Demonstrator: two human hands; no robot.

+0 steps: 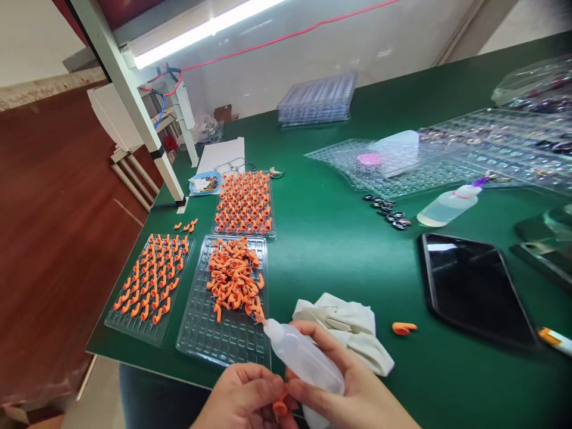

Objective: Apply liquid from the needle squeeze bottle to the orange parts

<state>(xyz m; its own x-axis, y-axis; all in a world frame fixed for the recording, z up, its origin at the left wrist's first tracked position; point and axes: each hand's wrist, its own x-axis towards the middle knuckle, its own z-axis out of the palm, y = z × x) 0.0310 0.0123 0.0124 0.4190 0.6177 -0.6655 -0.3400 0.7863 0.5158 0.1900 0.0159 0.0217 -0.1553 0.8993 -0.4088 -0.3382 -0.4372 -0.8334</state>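
My right hand [353, 387] grips a small clear squeeze bottle [304, 357] whose nozzle points up and left toward the tray in front of me. My left hand [243, 396] pinches a small orange plastic part [280, 408] at the fingertips, right beside the bottle's base. Both hands sit at the near table edge. Ahead lies a clear blister tray [223, 339] with a loose heap of orange parts [233, 280]. Another orange part [403, 328] lies alone on the green mat, right of a white cloth [353, 328].
Two more trays hold orange parts in rows, one at the left [149, 286] and one farther back [245, 202]. A black phone [473, 289], a second bottle [447, 205], small dark beads [388, 211], and stacks of clear trays [447, 161] lie to the right. The table edge drops off at left.
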